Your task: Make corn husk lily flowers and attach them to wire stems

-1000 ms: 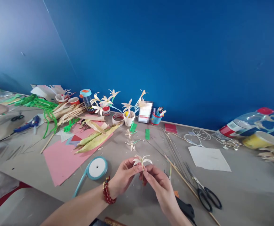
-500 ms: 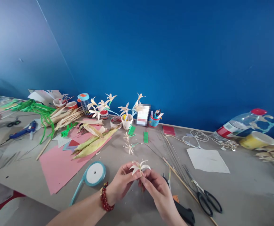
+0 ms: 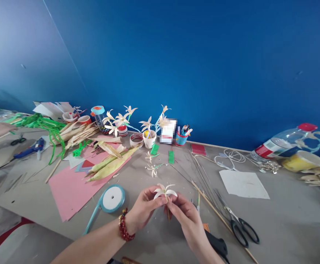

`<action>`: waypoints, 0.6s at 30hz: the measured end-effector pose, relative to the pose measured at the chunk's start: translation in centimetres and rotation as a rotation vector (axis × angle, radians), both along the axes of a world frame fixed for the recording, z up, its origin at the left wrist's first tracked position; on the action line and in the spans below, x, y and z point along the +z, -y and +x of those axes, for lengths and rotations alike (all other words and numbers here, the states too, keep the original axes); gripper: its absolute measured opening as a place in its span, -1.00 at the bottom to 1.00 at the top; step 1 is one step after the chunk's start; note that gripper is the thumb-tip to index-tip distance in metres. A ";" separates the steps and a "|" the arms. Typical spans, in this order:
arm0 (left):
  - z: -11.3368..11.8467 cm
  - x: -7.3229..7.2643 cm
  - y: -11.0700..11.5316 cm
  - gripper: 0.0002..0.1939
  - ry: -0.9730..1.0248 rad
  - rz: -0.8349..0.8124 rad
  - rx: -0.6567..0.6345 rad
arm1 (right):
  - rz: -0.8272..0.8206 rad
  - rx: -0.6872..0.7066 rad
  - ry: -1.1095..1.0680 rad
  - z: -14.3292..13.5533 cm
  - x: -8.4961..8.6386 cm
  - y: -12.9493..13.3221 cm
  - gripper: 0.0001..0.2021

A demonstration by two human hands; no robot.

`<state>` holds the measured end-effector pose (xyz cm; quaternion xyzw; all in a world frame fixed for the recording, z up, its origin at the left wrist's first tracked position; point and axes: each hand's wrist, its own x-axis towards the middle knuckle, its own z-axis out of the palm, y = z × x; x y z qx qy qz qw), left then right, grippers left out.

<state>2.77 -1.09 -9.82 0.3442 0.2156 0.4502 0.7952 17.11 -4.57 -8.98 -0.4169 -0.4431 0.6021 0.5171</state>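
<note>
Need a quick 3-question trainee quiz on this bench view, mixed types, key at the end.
1. What are the left hand and right hand holding between them?
2. True or false: in this view, the large black-handled scissors lie to the right of the blue ribbon roll.
3. The cap on the clear bottle at far right is: A) blue; B) green; C) red.

Key: 1. A white flower; 2. True; 3. C.

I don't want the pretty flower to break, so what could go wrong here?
The left hand and right hand pinch the white flower, so squeezing too hard might crush it. The unrolled blue ribbon runs close to the left forearm, so it could get snagged.
</note>
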 end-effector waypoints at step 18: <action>-0.7 -1.4 -0.4 -0.84 -0.196 0.101 0.189 | 0.192 -0.306 0.294 0.8 0.2 0.4 -0.79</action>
